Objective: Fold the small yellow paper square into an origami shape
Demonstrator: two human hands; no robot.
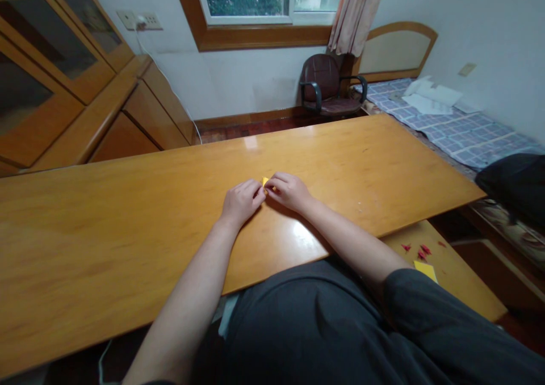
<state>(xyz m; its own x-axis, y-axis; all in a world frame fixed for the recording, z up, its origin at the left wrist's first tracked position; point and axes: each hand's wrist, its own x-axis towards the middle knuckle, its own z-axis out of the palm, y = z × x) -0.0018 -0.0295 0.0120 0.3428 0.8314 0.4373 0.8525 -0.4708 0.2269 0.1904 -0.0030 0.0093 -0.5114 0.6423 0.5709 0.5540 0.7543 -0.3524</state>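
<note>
A small piece of folded yellow paper (265,181) is pinched between my two hands, just above the wooden table (128,220). My left hand (243,202) closes on it from the left with bent fingers. From the right, my right hand (290,191) grips it with thumb and fingertips together. Only a yellow tip shows between the fingers; the rest of the paper is hidden, so its full shape cannot be made out.
On a lower wooden surface (464,283) at right lie several small red folded-paper pieces (422,253) and a yellow paper sheet (426,270). Beyond the table stand a brown armchair (321,81) and a bed (460,124). A wooden cabinet (106,118) is at left; a black bag (515,186) sits far right.
</note>
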